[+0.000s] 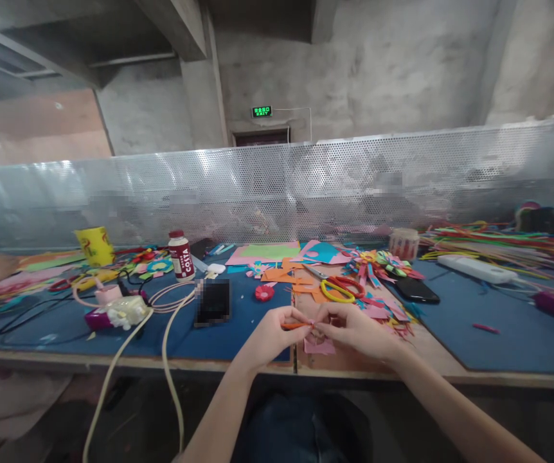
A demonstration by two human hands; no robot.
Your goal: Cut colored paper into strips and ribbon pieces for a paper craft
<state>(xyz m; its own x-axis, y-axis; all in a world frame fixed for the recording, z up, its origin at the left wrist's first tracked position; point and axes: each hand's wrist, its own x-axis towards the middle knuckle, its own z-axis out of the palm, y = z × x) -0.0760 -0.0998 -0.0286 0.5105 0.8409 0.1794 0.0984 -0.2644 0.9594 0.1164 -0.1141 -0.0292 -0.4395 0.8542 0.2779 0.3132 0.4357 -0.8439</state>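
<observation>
My left hand (274, 334) is pinched on a slim orange piece (292, 326), which may be rolled paper or a stick; I cannot tell which. My right hand (357, 329) meets it fingertip to fingertip, closed on something small and pinkish at the tip of the orange piece, mostly hidden by the fingers. Just beneath both hands a pink paper piece (319, 347) lies on the bare wooden strip of the table. Scissors with yellow and red handles (339, 290) rest beyond my right hand. A red paper flower (264, 293) lies beyond my left hand.
Colored paper scraps (378, 273) heap up beside a black phone (416, 290). On the left stand a Costa bottle (181, 257) and a yellow container (94, 245), near a cabled power strip (117, 313). Pipe cleaners (508, 243) spread at far right. A perforated metal screen (238, 193) runs behind.
</observation>
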